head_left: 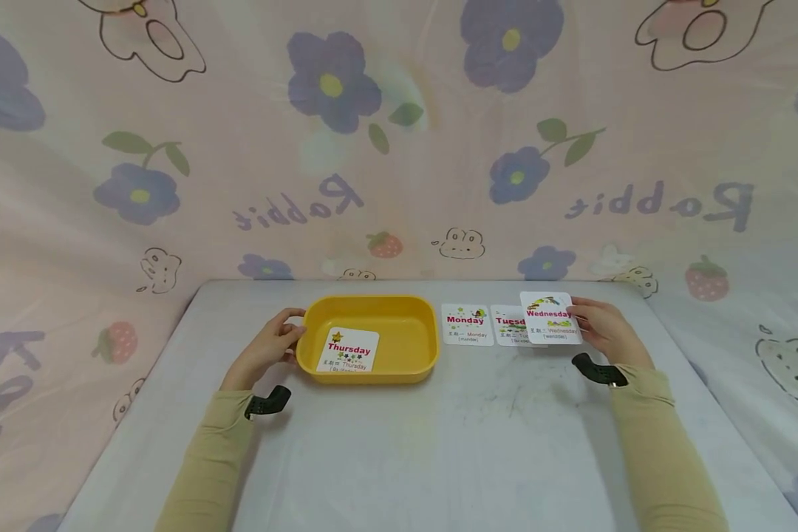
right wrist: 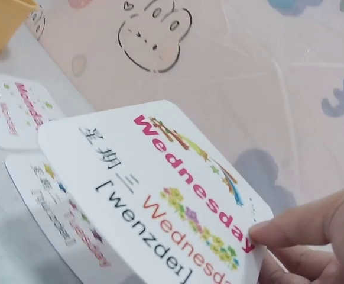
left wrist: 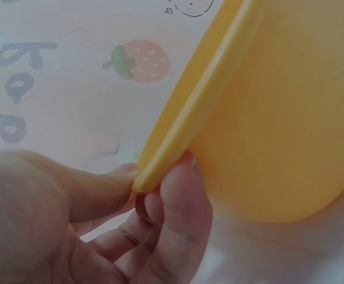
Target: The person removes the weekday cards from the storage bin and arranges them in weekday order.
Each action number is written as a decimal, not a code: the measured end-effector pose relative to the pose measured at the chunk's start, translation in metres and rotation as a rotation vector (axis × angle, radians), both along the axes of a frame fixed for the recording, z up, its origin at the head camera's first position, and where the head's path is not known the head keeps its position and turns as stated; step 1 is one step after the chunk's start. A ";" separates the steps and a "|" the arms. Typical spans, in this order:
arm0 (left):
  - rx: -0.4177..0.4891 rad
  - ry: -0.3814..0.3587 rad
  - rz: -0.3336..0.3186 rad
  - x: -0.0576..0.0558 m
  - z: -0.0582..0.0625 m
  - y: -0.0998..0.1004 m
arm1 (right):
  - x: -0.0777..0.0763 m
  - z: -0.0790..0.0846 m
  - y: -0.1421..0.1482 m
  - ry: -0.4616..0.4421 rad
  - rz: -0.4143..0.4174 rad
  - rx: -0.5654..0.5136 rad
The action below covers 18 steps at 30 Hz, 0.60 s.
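My right hand (head_left: 605, 329) pinches the right edge of the white Wednesday card (head_left: 550, 319) between thumb and fingers. That card overlaps the Tuesday card (head_left: 505, 332), hiding its right part. Left of it lies the Monday card (head_left: 468, 325) on the table. My left hand (head_left: 269, 347) pinches the left rim of a yellow tray (head_left: 432, 355); in the left wrist view, its thumb and fingers close on the rim (left wrist: 178, 130). Inside the tray a Thursday card (head_left: 349, 350) leans toward the front left, face up.
A white-covered table (head_left: 439, 458) extends toward me. Behind it hangs a pink curtain (head_left: 412, 170) printed with flowers, rabbits and strawberries. Each wrist wears a black strap mount (head_left: 269, 403). Faint grey smudges mark the cloth below the cards.
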<state>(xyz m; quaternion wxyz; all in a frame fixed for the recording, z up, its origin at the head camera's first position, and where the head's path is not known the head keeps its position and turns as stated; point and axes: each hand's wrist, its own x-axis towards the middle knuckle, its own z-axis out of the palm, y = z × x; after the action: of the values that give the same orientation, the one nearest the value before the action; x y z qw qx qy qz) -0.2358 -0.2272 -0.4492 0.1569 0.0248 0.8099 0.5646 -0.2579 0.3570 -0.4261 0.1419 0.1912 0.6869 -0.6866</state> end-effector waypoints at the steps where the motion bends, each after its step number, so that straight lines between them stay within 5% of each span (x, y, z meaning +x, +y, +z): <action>1: -0.001 -0.001 0.000 0.000 0.000 0.000 | 0.001 -0.001 0.004 -0.002 -0.005 0.004; 18: 0.006 -0.002 0.011 -0.001 -0.002 0.001 | 0.011 -0.018 0.044 -0.038 -0.055 0.163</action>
<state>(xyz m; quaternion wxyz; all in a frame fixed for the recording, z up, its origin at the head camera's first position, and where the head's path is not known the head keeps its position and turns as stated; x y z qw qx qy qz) -0.2373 -0.2267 -0.4510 0.1546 0.0200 0.8082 0.5680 -0.2469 0.4010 -0.4440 0.1197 0.2338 0.7323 -0.6283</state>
